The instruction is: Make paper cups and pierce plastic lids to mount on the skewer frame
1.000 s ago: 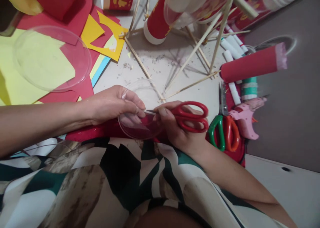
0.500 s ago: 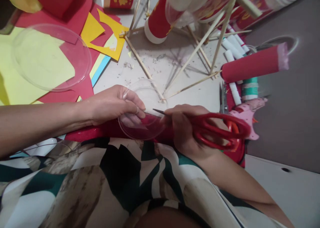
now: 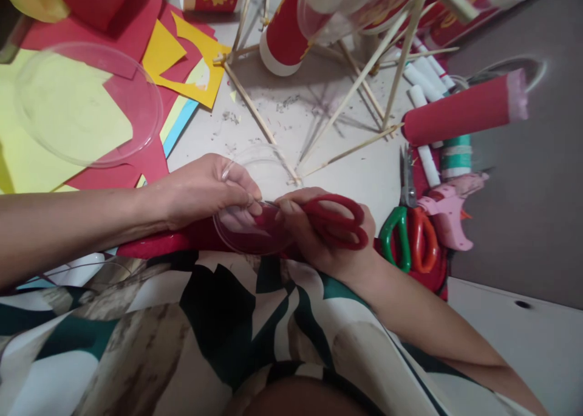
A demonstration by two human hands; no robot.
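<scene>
My left hand [image 3: 214,188] pinches a clear round plastic lid [image 3: 248,246] by its rim, near the table's front edge. Red-handled scissors [image 3: 339,221] are gripped in my right hand [image 3: 319,246], around the blades rather than through the finger loops. Their dark tip points left and meets the lid close to my left fingertips; whether it pierces the plastic I cannot tell. A second clear lid [image 3: 91,161] lies on yellow and red paper at the left.
Behind my hands stands a wooden stick frame [image 3: 255,109] with red paper cups [image 3: 285,33]. On the right lie a red paper roll [image 3: 455,115], white-capped markers, a pink glue gun [image 3: 449,212] and scissors with green and orange handles [image 3: 396,240]. Orange paper scraps [image 3: 200,85] lie left.
My right hand has moved left with the scissors, bringing their tip to the lid beside my left fingers. The green and orange scissors handles are now uncovered. My left hand has stayed nearly still.
</scene>
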